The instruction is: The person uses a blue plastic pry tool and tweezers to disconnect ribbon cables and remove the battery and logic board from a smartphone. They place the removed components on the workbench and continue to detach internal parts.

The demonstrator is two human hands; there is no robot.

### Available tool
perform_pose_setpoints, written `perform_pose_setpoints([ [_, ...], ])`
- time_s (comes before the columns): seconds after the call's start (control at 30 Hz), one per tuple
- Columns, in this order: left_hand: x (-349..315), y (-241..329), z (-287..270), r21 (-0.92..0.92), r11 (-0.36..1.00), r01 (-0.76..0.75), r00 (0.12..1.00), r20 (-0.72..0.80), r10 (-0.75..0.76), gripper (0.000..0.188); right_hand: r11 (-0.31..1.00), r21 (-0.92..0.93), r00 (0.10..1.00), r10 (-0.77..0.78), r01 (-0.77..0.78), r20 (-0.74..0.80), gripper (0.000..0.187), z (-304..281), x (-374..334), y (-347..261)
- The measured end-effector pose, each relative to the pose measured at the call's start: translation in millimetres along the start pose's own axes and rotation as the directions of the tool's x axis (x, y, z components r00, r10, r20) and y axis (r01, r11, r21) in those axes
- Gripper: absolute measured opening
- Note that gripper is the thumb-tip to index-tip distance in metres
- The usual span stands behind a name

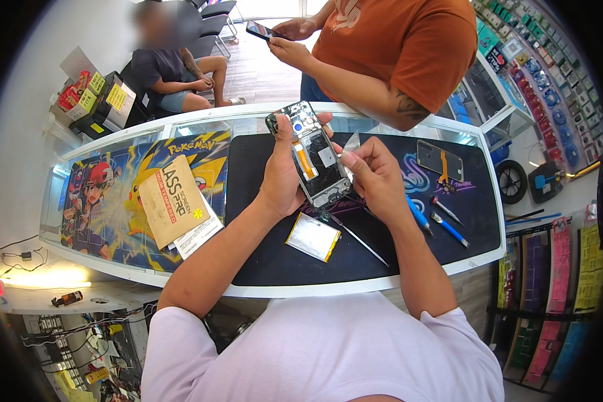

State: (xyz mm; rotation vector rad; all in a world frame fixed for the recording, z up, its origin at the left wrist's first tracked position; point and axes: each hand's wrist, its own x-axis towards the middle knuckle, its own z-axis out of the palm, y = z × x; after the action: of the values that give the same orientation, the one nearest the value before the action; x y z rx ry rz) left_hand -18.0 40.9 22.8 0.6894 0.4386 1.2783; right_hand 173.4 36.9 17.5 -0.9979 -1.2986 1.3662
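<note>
My left hand is wrapped around an opened smartphone, holding it tilted above the black mat. Its inside faces up, with an orange flex cable over a dark empty-looking bay and circuit parts at both ends. At the phone's right edge my right hand pinches a small piece of clear plastic; the fingertips partly hide it. Below the phone lies a silver battery with yellow edging. Beside it rests a thin metal pry tool.
On the black mat, right, are blue-handled tools, a red-capped screwdriver and a phone cover. A brown envelope lies on a colourful mat. Across the counter stands a person in orange; another person sits behind.
</note>
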Motion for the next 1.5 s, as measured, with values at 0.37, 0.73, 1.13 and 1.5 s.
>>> perform_pose_setpoints([
  [0.37, 0.8, -2.0, -2.5, -0.069, 0.996, -0.061, 0.998, 0.000, 0.061, 0.093, 0.874, 0.434, 0.972, 0.234, -0.219, 0.019, 0.027, 2.3, 4.1, -12.7],
  [0.73, -0.8, 6.0, -9.3, -0.048, 0.995, -0.092, 0.996, -0.008, 0.091, 0.097, 0.917, 0.397, 0.998, 0.020, -0.040, 0.054, 0.016, -20.3, 8.0, 8.0],
  [1.13, -0.2, 6.2, -15.4, 0.077, 0.979, -0.191, 0.981, -0.026, 0.194, 0.092, 0.822, -0.202, 0.841, -0.488, 0.533, 0.234, 0.036, -1.8, -17.7, 8.6],
  [1.5, -4.5, 1.0, -10.0, 0.196, 0.945, -0.260, 0.961, -0.039, 0.273, 0.098, 0.730, -0.409, 0.836, -0.466, 0.548, 0.289, 0.023, 12.3, -21.5, 2.0],
])
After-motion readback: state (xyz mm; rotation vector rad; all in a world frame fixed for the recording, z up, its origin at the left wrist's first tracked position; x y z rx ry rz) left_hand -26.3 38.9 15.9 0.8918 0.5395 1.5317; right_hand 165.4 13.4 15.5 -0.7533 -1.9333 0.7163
